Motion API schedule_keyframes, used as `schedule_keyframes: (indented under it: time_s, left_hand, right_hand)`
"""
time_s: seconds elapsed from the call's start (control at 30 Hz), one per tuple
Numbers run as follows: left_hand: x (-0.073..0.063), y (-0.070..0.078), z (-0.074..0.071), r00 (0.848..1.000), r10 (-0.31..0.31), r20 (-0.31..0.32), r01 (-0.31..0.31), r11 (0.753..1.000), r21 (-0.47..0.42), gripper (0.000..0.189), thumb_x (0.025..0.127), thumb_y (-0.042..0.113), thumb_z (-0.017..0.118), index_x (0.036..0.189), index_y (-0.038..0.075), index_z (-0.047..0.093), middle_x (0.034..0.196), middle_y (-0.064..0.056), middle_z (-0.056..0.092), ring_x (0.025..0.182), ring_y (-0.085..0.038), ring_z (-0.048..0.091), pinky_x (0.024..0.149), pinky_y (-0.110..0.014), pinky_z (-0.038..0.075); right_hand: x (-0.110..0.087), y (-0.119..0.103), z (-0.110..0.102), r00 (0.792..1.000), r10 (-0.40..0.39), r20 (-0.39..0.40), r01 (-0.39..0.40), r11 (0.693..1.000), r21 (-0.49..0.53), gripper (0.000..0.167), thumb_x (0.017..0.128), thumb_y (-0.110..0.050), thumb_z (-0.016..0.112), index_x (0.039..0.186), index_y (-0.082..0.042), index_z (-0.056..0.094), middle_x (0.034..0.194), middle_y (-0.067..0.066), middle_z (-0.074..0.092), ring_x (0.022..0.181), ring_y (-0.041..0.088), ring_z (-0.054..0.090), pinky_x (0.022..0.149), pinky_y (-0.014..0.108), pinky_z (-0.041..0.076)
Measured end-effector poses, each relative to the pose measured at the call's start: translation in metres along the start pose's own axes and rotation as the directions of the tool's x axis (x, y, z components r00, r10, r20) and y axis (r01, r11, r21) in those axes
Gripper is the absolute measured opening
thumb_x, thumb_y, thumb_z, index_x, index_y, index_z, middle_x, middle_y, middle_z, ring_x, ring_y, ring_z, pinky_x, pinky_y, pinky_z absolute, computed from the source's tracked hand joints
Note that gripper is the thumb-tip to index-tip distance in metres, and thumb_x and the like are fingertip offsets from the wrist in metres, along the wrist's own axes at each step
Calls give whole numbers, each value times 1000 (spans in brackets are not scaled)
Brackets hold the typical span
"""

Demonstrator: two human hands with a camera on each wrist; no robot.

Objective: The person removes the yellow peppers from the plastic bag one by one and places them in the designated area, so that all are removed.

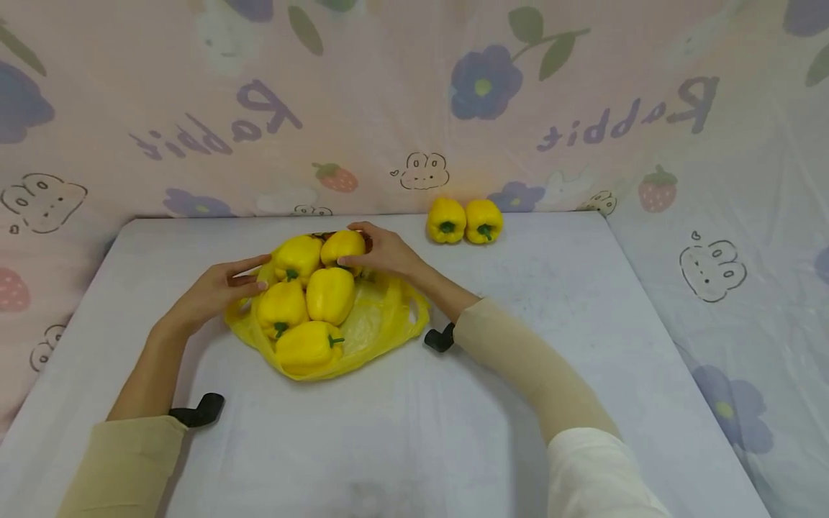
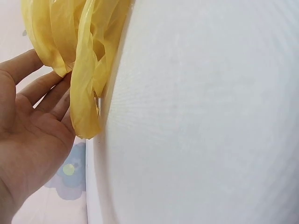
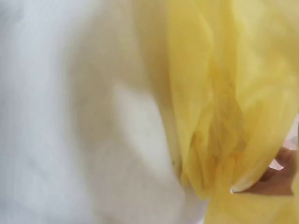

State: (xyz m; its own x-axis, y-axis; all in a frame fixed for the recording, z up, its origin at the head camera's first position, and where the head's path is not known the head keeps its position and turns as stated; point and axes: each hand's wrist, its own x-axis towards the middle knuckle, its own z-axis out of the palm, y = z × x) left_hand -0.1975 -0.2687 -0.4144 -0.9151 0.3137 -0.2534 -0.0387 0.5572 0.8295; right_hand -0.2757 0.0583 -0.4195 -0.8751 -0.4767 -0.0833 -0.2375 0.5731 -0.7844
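Note:
A yellow plastic bag lies spread on the table with several yellow bell peppers in it. At its far side my right hand holds one yellow bell pepper, with thumb and fingers on either side of it. My left hand is at the bag's left edge, its fingers fairly straight and touching the plastic beside the peppers. In the left wrist view, a bag handle hangs down in front of those fingers. Yellow plastic hides most of the right hand in the right wrist view.
Two more yellow bell peppers, a left one and a right one, stand side by side at the table's back edge. The table is white. A patterned cloth hangs behind it. Black wrist mounts stick out from both sleeves.

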Motion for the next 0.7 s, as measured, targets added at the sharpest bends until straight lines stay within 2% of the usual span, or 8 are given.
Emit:
schedule_keyframes:
  time_s: [0.1, 0.3, 0.5, 0.7]
  left_hand:
    - [-1, 0, 1, 1000, -2, -4, 2, 1000, 0, 68, 98, 34, 64, 155, 12, 35, 160, -19, 28, 141, -47, 31, 111, -64, 27]
    - [-3, 0, 1, 1000, 1, -8, -1, 1000, -1, 68, 98, 34, 64, 155, 11, 34, 159, -20, 28, 141, -47, 31, 110, -64, 28]
    - [-3, 2, 1, 1000, 3, -9, -3, 1000, -4, 68, 99, 34, 63, 155, 11, 34, 159, -20, 29, 140, -47, 32, 110, -64, 29]
    - [-3, 1, 2, 1000, 2, -14, -2, 1000, -10, 69, 98, 35, 64, 155, 10, 34, 159, -21, 29, 140, -47, 32, 110, -65, 28]
  right_hand:
    - [0, -3, 4, 1000, 15, -16, -16, 998, -55, 78, 83, -57, 73, 147, -22, 45, 136, 1, 57, 114, 14, 54, 102, 31, 44]
    - [0, -4, 6, 999, 17, -36, -20, 997, -77, 76, 83, -58, 72, 146, -25, 47, 137, -2, 57, 115, 13, 54, 102, 31, 44]
    - [-4, -5, -1, 996, 10, -93, -6, 999, 46, 71, 84, -52, 75, 145, -27, 48, 138, -2, 56, 115, 15, 59, 98, 30, 49]
    - [-8, -9, -14, 992, -38, -123, 54, 989, 134, 69, 86, -46, 76, 146, -27, 47, 136, -2, 57, 113, 16, 61, 91, 29, 53]
